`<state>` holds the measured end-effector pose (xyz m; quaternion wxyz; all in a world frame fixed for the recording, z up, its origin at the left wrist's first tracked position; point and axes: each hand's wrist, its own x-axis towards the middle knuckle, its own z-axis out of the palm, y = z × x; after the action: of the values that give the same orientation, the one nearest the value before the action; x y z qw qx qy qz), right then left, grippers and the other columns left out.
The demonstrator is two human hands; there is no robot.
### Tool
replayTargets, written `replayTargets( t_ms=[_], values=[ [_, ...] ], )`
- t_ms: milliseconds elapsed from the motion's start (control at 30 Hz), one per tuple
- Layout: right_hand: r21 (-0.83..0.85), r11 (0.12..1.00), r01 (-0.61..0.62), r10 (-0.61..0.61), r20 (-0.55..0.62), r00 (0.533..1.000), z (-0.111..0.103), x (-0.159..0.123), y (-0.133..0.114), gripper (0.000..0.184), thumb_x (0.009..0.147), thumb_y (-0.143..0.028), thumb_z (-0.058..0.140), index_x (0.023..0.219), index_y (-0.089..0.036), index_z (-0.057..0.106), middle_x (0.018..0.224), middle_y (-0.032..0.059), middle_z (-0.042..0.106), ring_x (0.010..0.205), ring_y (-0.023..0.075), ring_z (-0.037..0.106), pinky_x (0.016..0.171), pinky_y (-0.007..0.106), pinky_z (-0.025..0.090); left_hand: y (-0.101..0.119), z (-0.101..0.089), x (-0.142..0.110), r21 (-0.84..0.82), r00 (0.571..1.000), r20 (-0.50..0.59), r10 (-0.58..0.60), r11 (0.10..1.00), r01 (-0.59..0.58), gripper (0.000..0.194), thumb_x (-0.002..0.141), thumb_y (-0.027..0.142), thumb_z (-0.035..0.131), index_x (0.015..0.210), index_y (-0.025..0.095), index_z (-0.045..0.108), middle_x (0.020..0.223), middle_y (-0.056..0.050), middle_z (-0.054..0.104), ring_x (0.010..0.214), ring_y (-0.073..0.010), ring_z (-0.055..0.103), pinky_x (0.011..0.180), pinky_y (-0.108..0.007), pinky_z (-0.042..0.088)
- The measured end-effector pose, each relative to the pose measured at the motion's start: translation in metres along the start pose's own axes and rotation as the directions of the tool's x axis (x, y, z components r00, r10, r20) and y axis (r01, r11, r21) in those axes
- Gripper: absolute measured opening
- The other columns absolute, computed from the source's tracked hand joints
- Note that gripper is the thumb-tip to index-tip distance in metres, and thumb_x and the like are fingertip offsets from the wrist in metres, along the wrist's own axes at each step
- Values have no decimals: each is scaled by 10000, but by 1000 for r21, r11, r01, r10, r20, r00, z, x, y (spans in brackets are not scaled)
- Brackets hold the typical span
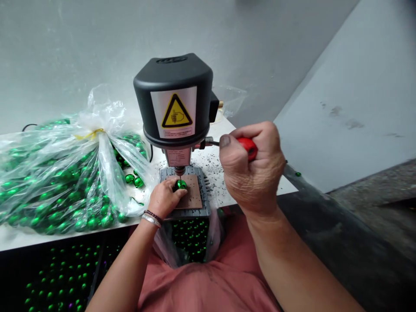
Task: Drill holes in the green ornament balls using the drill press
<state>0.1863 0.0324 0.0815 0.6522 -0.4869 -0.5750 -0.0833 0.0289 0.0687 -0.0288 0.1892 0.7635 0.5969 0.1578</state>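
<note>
A black bench drill press (173,99) stands on the white table, its thin bit pointing down over a brown board (193,195) on the grey base (206,210). My left hand (165,197) pinches a shiny green ball (181,184) on that board, right under the bit. The bit's tip meets the top of the ball; how deep it goes I cannot tell. My right hand (255,167) is wrapped round the red knob (248,148) of the drill press's feed lever, to the right of the machine.
A clear plastic bag (107,160) full of green balls, tied with yellow string, covers the table's left side. Loose green balls (138,182) lie beside it. Dark shavings dot the white table (224,190). More balls (191,236) sit in a bag below the table edge.
</note>
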Motion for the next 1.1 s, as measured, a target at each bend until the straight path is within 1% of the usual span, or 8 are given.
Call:
replayTargets(
  t_ms=[133,267,367,533,633,800,1000,1100],
  values=[
    [0,1000,7,-7,8,1000,0,-1,1,133,778,-308,512,710,-209,455,537,-76,416,453,15,362,448,154,354,0,-3,3,-4,1000,-9,30,1000,-30,364,754,376,547,1066,199,607,1151,-67,605,1063,-199,543,918,-295,399],
    [2,1000,14,-14,11,1000,0,-1,2,126,781,-301,509,719,-203,459,530,-79,405,446,11,347,444,151,341,0,-6,7,32,996,50,69,997,-71,293,748,386,550,974,223,638,1117,-53,621,1025,-208,561,897,-306,410],
    [-10,1000,23,-23,38,999,-1,-4,3,119,784,-299,503,727,-205,458,516,-81,396,428,14,327,443,158,343,-1,-6,9,20,996,65,65,998,-66,298,745,396,551,982,235,636,1117,-44,621,1023,-206,559,898,-304,408],
    [-96,987,128,-126,35,991,-5,-15,7,95,766,-238,510,710,-198,444,549,-64,432,454,25,365,482,183,375,-2,-5,7,18,998,54,29,999,-30,323,742,397,556,1008,232,634,1119,-51,617,1023,-205,553,903,-302,403],
    [-133,978,158,-155,35,987,-5,-21,9,88,750,-223,524,714,-199,448,566,-56,450,469,33,383,486,194,377,-1,-5,6,18,998,50,29,999,-30,327,741,399,559,1013,234,633,1108,-49,621,1017,-204,555,895,-298,410],
    [-153,974,168,-168,9,986,-4,-29,13,91,738,-208,529,728,-206,439,568,-55,456,487,39,406,472,194,363,-1,-4,5,9,999,32,29,1000,-29,306,747,399,556,987,231,644,1095,-58,622,994,-209,569,868,-304,430],
    [-115,981,157,-158,0,987,-1,-39,17,102,729,-171,525,780,-212,447,610,-56,507,536,49,462,516,196,406,-2,-3,5,-16,999,17,39,999,-39,327,737,369,577,1024,224,633,1129,-58,614,1016,-201,562,898,-300,414],
    [-87,985,147,-149,-19,989,1,-44,19,128,721,-146,523,804,-213,451,640,-54,524,569,51,488,551,196,426,-1,-3,5,-16,999,20,47,999,-47,310,737,359,576,1009,223,637,1121,-52,620,1023,-195,558,906,-294,405]
  ],
)
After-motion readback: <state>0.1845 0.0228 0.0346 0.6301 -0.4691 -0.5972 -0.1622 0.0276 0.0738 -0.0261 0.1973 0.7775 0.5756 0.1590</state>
